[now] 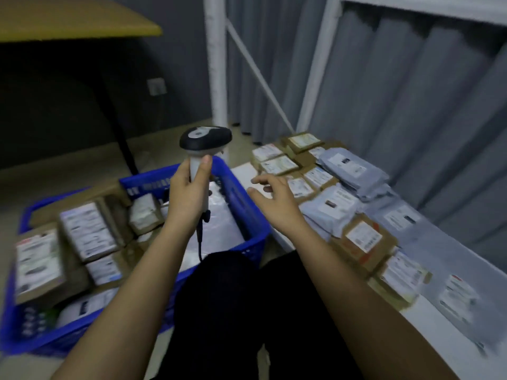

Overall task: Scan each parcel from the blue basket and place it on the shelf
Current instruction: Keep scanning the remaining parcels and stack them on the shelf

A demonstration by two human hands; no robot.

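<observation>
From the head view, the left hand (189, 193) is wrapped round the pale handle of a barcode scanner (204, 149), fingers curled about the grip and the thumb lying up along its side. The scanner stands upright, its dark head at the top, above the far end of the blue basket (247, 215). A dark cable (200, 237) hangs down from the base of the handle, past the wrist.

The right hand (274, 196) holds nothing. Its fingers are spread and only loosely bent, palm down, over the gap between the basket's right wall and the near edge of the white shelf (428, 319). Whether the fingertips touch any parcel there cannot be told; the picture is blurred by motion.

The basket sits on the floor to the left and holds brown cardboard parcels (87, 237) with white labels, packed side by side, and a white plastic mailer (222, 223) at its right end, under the scanner.

On the shelf to the right lie more labelled cardboard boxes (362, 239) and grey plastic mailers (354, 168), laid close together in rows, some overlapping. Behind them hangs a grey curtain (411, 91) within white shelf uprights (216, 64). The person's dark trousers (247, 311) fill the lower middle. A yellow-topped table (68, 20) stands at upper left.
</observation>
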